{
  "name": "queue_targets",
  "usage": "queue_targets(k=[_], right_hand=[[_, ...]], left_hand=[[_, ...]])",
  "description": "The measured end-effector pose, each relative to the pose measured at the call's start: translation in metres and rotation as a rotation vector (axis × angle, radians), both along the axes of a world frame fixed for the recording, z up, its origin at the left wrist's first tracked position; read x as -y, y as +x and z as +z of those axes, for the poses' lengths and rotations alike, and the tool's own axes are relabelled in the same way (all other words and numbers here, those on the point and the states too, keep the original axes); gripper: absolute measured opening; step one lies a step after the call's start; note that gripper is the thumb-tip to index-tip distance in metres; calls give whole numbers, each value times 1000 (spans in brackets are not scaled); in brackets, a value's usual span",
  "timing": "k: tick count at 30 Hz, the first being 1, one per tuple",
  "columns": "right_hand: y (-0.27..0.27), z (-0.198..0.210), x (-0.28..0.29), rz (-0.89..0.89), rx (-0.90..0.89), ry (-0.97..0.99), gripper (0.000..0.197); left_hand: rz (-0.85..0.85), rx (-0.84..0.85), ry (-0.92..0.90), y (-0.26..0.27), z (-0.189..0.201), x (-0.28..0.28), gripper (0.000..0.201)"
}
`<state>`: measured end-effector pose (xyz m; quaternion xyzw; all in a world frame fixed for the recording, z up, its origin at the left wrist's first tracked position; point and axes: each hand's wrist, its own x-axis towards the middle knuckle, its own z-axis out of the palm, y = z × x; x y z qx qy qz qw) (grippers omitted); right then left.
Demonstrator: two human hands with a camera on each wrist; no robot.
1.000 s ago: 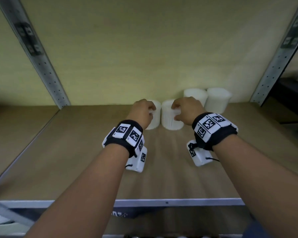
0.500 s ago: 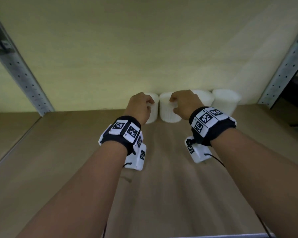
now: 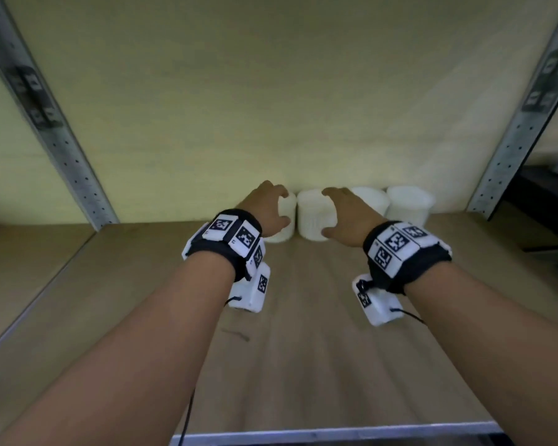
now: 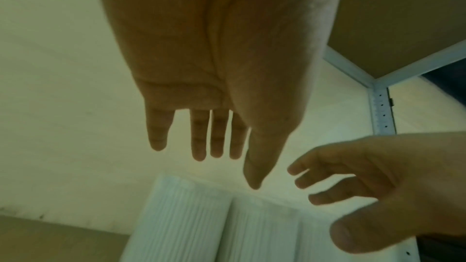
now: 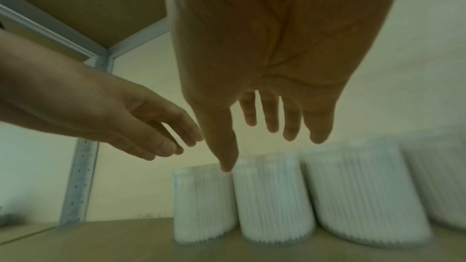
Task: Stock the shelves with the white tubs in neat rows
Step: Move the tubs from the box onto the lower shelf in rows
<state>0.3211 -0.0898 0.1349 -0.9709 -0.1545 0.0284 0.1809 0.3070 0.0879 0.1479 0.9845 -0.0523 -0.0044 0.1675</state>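
Observation:
Four white ribbed tubs stand in one row against the back wall of the wooden shelf (image 3: 142, 300). The two left tubs (image 3: 285, 231) (image 3: 311, 220) sit side by side just beyond my hands. My left hand (image 3: 279, 207) hovers at the leftmost tub (image 5: 201, 206) with straight, spread fingers (image 4: 199, 146) and holds nothing. Above the second tub (image 5: 272, 200), my right hand (image 3: 331, 212) is likewise spread, its fingers (image 5: 290, 127) clear of the lid. The third tub (image 3: 371, 199) and fourth tub (image 3: 408, 204) stand to the right.
Perforated metal uprights (image 3: 68, 162) (image 3: 509, 140) flank the bay. A metal front edge (image 3: 335, 434) runs below my forearms. Another shelf board (image 4: 403, 17) lies close overhead. Bare wood stretches left of the tubs and in front of them. Dark furniture (image 3: 545, 214) stands at far right.
My hands carried the two left tubs back to the wall into the row. Both hands have since uncurled and let go of the tubs.

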Motion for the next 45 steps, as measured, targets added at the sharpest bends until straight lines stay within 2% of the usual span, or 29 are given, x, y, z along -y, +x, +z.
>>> queue_targets(k=[4,12,17,22,30,36,41,45], right_hand=[[-51,9,24,-31,-23,36,73],[-161,27,59,-28,-21,-14,62],[-212,27,72,-53,-14,-18,55],[-248,5,85,-64,-55,-38,47],[-284,-56,112,-124,-245,-61,28],[-291,-115,134,-169,-385,-113,26],[-290,-179,146,-247,-537,-133,34],[-292,-237,153,-258,-643,-147,38]], left_hand=[[-8,18,-5,-45,14,9,51],[-24,-6,-31,-156,33,40,54],[-55,13,-55,-210,26,60,53],[-96,-6,-97,-246,7,77,49],[-251,-204,-150,-264,-59,112,35],[-319,-403,-132,-263,-137,138,34],[-348,-569,-85,-258,-208,159,35],[-303,-685,-69,-258,-267,171,34]])
